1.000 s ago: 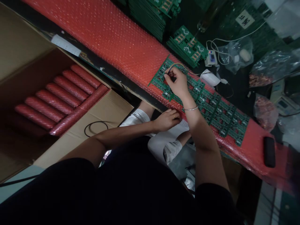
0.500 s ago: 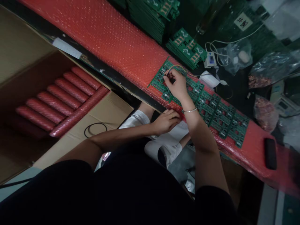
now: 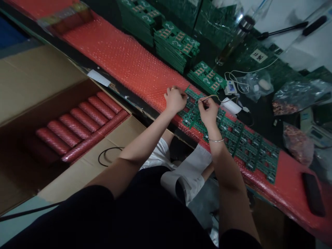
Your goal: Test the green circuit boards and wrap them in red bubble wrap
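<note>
A row of green circuit boards (image 3: 250, 143) lies on red bubble wrap (image 3: 124, 58) along the bench. My left hand (image 3: 175, 100) is at the row's left end, fingers curled at the board's edge with the thumb by its components; the exact grip is partly hidden. My right hand (image 3: 209, 111) pinches thin wires (image 3: 214, 96) over the boards, just right of my left hand; the wire tips are hidden. These wires trail toward a small white meter (image 3: 229, 88) behind the row. A bracelet (image 3: 216, 140) circles my right wrist.
Stacks of green boards (image 3: 178, 43) stand along the back. A glass bottle (image 3: 233, 43), bags of copper-coloured parts (image 3: 298, 143) and a black phone-like object (image 3: 313, 193) are to the right. A carton (image 3: 114, 133) of red bubble-wrapped rolls (image 3: 75, 126) stands at left.
My left hand has moved from the bench's front edge up to the left end of the boards. My right hand has shifted right along the row, still pinching the wires. The view has shifted.
</note>
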### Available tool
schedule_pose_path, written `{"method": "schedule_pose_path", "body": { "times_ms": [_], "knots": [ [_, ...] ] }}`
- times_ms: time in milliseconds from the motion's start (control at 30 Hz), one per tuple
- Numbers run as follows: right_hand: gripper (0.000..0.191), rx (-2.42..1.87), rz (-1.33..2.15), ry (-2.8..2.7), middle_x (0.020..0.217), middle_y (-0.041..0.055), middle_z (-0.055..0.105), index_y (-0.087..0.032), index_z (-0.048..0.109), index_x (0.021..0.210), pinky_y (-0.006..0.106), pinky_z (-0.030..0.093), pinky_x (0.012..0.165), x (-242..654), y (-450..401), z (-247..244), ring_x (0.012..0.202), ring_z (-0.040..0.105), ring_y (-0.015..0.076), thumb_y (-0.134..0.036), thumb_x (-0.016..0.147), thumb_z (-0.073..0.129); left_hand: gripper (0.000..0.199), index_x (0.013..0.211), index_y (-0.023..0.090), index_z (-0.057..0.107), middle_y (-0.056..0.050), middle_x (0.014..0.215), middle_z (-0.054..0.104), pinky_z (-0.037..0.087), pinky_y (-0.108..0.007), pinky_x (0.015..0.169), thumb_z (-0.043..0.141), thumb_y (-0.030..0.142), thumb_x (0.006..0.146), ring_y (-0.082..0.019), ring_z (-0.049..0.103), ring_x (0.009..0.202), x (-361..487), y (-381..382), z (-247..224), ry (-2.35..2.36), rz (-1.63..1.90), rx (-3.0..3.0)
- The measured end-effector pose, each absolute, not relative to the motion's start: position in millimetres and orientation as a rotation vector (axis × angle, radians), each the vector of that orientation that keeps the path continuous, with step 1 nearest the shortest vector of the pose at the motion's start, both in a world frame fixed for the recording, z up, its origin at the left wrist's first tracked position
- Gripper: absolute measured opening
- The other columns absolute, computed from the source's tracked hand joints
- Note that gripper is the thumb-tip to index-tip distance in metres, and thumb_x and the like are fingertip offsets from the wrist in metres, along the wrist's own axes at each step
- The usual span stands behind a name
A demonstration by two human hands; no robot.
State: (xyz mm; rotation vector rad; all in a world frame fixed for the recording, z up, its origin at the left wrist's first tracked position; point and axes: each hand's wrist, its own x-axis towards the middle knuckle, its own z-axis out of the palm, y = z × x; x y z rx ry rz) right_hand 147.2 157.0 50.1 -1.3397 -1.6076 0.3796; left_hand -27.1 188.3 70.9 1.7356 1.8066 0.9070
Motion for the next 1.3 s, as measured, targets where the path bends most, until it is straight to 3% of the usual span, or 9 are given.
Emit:
{"method": "schedule_pose_path", "body": {
  "times_ms": [300, 467, 733, 867, 1000, 1200, 1300],
  "knots": [
    [0.016, -1.36, 0.401, -1.641, 0.089, 0.0045, 0.073, -0.023, 0.062, 0.094, 0.035, 0.055, 0.081, 146, 154, 53, 0.081, 0.069, 0.0204, -0.039, 0.093, 0.059, 0.023, 0.093, 0.016, 0.074, -0.018, 0.128, 0.066, 0.043, -0.065, 0.104, 0.054, 0.027, 0.093, -0.042, 0.049, 0.129, -17, 179, 71, 1.903, 0.876, 1.809],
    [0.017, -1.359, 0.4, -1.624, 0.09, 0.0059, 0.073, -0.023, 0.062, 0.093, 0.037, 0.054, 0.08, 145, 152, 54, 0.082, 0.069, 0.022, -0.04, 0.092, 0.059, 0.018, 0.092, 0.017, 0.073, -0.017, 0.126, 0.067, 0.043, -0.061, 0.103, 0.056, 0.023, 0.091, -0.041, 0.051, 0.127, -13, 176, 76, 1.973, 0.82, 1.853],
    [0.016, -1.38, 0.408, -1.623, 0.091, 0.0051, 0.074, -0.024, 0.062, 0.093, 0.036, 0.055, 0.083, 145, 153, 54, 0.084, 0.07, 0.0212, -0.04, 0.092, 0.058, 0.042, 0.14, 0.023, 0.064, -0.015, 0.14, 0.064, 0.041, -0.055, 0.108, 0.047, 0.028, 0.102, -0.036, 0.053, 0.13, -48, 162, 77, 1.638, 0.662, 2.305],
    [0.017, -1.386, 0.416, -1.6, 0.089, 0.0056, 0.074, -0.024, 0.062, 0.092, 0.037, 0.055, 0.082, 142, 151, 54, 0.081, 0.069, 0.0215, -0.041, 0.091, 0.059, 0.05, 0.144, 0.021, 0.064, -0.018, 0.153, 0.054, 0.038, -0.057, 0.112, 0.048, 0.045, 0.104, -0.04, 0.047, 0.138, -56, 153, 73, 1.474, 0.531, 2.532],
    [0.018, -1.377, 0.444, -1.574, 0.089, 0.0054, 0.074, -0.023, 0.063, 0.092, 0.036, 0.055, 0.082, 143, 147, 58, 0.081, 0.069, 0.0203, -0.04, 0.09, 0.06, 0.053, 0.143, 0.017, 0.065, -0.02, 0.153, 0.054, 0.037, -0.056, 0.115, 0.047, 0.046, 0.104, -0.04, 0.047, 0.14, -52, 151, 71, 1.53, 0.531, 2.501],
    [0.013, -1.388, 0.348, -1.439, 0.088, 0.0022, 0.071, -0.023, 0.058, 0.091, 0.031, 0.054, 0.082, 164, 195, 103, 0.082, 0.066, 0.0169, -0.035, 0.091, 0.062, 0.058, 0.147, 0.016, 0.061, -0.021, 0.156, 0.053, 0.04, -0.057, 0.114, 0.044, 0.05, 0.104, -0.041, 0.048, 0.142, -53, 145, 94, 1.546, 0.368, 2.58],
    [0.018, -1.62, 0.36, -1.453, 0.081, 0.0009, 0.069, -0.021, 0.059, 0.082, 0.028, 0.051, 0.08, 186, 230, 147, 0.08, 0.066, 0.0162, -0.034, 0.094, 0.064, 0.066, 0.15, 0.007, 0.055, -0.027, 0.152, 0.055, 0.044, -0.058, 0.11, 0.044, 0.051, 0.102, -0.045, 0.053, 0.138, -46, 150, 117, 1.605, 0.241, 2.658]
  ]
}}
